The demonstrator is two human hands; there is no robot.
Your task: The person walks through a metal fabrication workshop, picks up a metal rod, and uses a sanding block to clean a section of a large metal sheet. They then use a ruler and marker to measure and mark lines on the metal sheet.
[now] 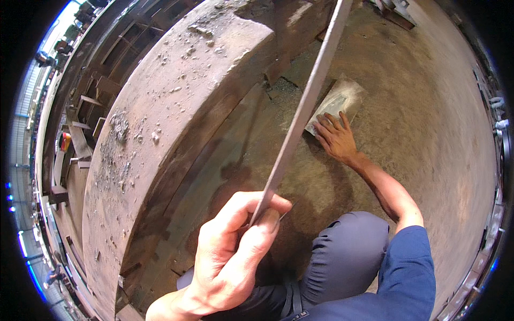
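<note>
My left hand is closed in front of me, its thumb and forefinger pinching the lower end of a long, flat metal bar. The bar slants up and to the right, past the top of the picture. By those fingertips a thin dark tip pokes out, too small to make out. Farther off, my right hand reaches to a pale rectangular metal plate lying on the floor. Its fingers are spread over the plate's near part and touch it; whether they grip its edge cannot be seen.
On my left stands a large curved steel piece, its top strewn with grit and lumps. Steel offcuts lie beyond it. A metal part rests on the brown floor at the top right. My bent knee is close below.
</note>
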